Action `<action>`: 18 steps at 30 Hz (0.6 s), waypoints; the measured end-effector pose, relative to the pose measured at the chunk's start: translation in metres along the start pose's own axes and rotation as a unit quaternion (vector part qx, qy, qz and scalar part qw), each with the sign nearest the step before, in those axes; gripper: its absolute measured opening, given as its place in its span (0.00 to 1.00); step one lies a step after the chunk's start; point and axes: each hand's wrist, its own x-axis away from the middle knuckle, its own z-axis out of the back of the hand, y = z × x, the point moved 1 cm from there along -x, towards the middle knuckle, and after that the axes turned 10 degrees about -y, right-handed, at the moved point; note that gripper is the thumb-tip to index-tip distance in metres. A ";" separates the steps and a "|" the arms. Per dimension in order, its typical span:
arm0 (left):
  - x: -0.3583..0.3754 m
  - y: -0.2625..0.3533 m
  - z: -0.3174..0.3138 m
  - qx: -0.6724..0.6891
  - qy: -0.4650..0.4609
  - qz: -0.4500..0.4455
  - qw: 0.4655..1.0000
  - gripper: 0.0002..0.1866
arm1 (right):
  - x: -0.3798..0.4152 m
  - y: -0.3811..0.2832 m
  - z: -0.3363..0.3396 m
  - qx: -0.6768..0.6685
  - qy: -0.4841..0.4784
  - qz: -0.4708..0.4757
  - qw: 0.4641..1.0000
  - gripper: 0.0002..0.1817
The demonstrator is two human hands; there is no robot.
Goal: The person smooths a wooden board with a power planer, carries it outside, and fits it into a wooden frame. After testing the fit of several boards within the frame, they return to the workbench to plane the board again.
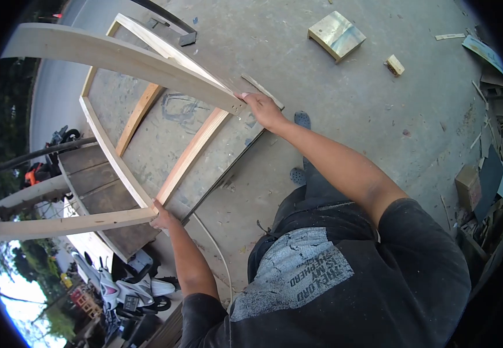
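Observation:
A large frame of pale wooden boards fills the left half of the head view. My right hand (264, 110) is closed round the end of its upper long board (130, 58), beside small holes in the wood. Lower down, my left hand (163, 217) grips the corner where the lower board (72, 225) meets a slimmer slat (115, 156). Between my hands runs a reddish crosspiece (190, 153), and a browner one (138, 119) lies farther left. My fingertips are partly hidden behind the wood.
A small wooden stool (337, 36) and a wood block (394, 65) sit on the concrete floor. Scrap wood and a cardboard box (468, 187) line the right side. Motorcycles (130, 293) stand at lower left. A pale cable (217, 249) crosses the floor near my left arm.

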 end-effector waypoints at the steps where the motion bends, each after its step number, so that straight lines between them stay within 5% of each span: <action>1: -0.004 0.002 0.006 -0.021 -0.029 0.031 0.999 0.62 | 0.003 0.003 0.005 0.018 -0.036 -0.030 0.999 0.22; 7: 0.007 0.026 0.025 0.015 -0.129 0.105 0.986 0.64 | 0.019 0.021 0.008 0.110 0.002 0.141 0.984 0.25; 13: -0.050 -0.004 0.011 0.024 -0.203 0.129 0.970 0.62 | 0.019 0.014 0.017 0.122 -0.038 0.108 0.986 0.25; 18: -0.025 0.014 0.019 0.026 -0.161 0.122 0.979 0.59 | 0.011 0.001 0.029 0.166 -0.094 0.104 0.976 0.26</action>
